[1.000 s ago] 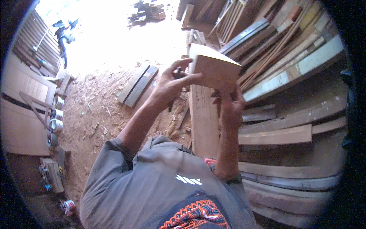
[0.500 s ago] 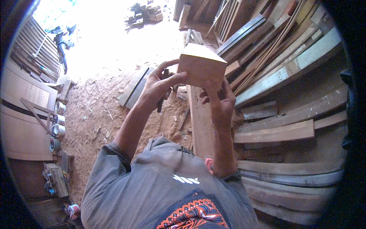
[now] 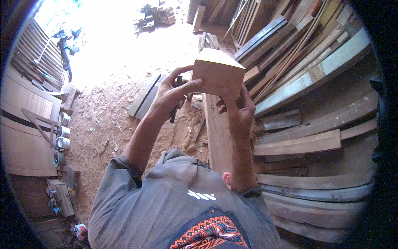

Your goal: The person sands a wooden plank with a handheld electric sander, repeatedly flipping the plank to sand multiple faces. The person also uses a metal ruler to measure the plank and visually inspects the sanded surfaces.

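Observation:
A box-shaped wooden block [image 3: 217, 74] is held up in front of me between both hands, its top face bright in the light. My left hand [image 3: 176, 89] grips the block's left side, thumb on the near face. The same hand also keeps a thin dark stick-like tool [image 3: 175, 108] between its fingers; its kind is unclear. At the block's lower right, my right hand [image 3: 238, 106] presses a thumb on the near face, with its other fingers curled at the side and partly hidden. Below the block runs a long wooden beam [image 3: 217, 137].
Stacked boards [image 3: 302, 143] fill the right side, with long planks [image 3: 311, 87] leaning behind them. Wooden door panels [image 3: 29, 145] stand at the left beside several small buckets [image 3: 63, 131]. A flat board [image 3: 143, 97] lies on the shaving-strewn dirt floor [image 3: 103, 120].
Almost nothing differs. The block and both hands sit very slightly farther left, with the grip unchanged.

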Tool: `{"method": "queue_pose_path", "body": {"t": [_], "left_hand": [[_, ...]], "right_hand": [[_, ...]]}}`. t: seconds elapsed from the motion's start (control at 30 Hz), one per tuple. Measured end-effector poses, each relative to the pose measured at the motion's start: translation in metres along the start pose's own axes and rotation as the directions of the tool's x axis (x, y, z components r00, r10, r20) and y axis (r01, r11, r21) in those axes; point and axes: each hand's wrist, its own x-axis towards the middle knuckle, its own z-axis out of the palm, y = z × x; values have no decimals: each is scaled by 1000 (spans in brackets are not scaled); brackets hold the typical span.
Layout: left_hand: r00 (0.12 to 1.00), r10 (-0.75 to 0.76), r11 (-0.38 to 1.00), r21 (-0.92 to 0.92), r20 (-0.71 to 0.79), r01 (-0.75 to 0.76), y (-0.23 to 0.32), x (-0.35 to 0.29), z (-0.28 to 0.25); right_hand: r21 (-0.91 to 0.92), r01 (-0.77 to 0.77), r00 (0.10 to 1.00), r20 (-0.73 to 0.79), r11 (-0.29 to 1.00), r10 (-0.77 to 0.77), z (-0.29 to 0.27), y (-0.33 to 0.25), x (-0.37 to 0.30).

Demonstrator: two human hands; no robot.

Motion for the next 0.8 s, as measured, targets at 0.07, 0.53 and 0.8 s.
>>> {"method": "queue_pose_path", "body": {"t": [0.07, 0.53, 0.8], "left_hand": [[1000, 2, 1000, -2, -6, -2, 1, 0, 1], [786, -476, 880, 224, 396, 420, -146, -62, 5], [915, -400, 848, 362, -45, 388, -147, -28, -68]], "right_hand": [[-14, 2, 1000, 0, 1000, -2, 1, 1, 1], [-546, -227, 960, 15, 807, 280, -105, 103, -115], [-799, -473, 873, -368, 373, 320, -191, 84, -236]]}}
